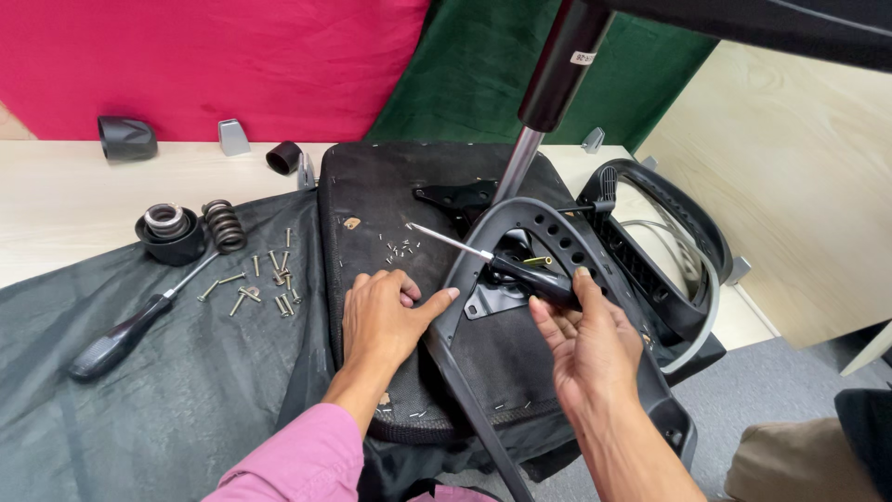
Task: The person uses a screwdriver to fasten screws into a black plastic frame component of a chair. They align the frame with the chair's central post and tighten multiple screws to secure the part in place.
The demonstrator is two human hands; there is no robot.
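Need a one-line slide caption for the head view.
Right hand holds a screwdriver through the chair armrest frame; left hand rests flat on the upturned seat pan.

Seat pan (390, 214): matt black, rough fabric-like underside | armrest frame (548, 228) on it: smooth semi-gloss black plastic | screwdriver (492, 260) over it: bright metal shaft, glossy black plastic handle | screws (265, 284) left of it: dull metal, on matt dark cloth (167, 400) | tabletop (56, 204): pale wood-look, smooth.
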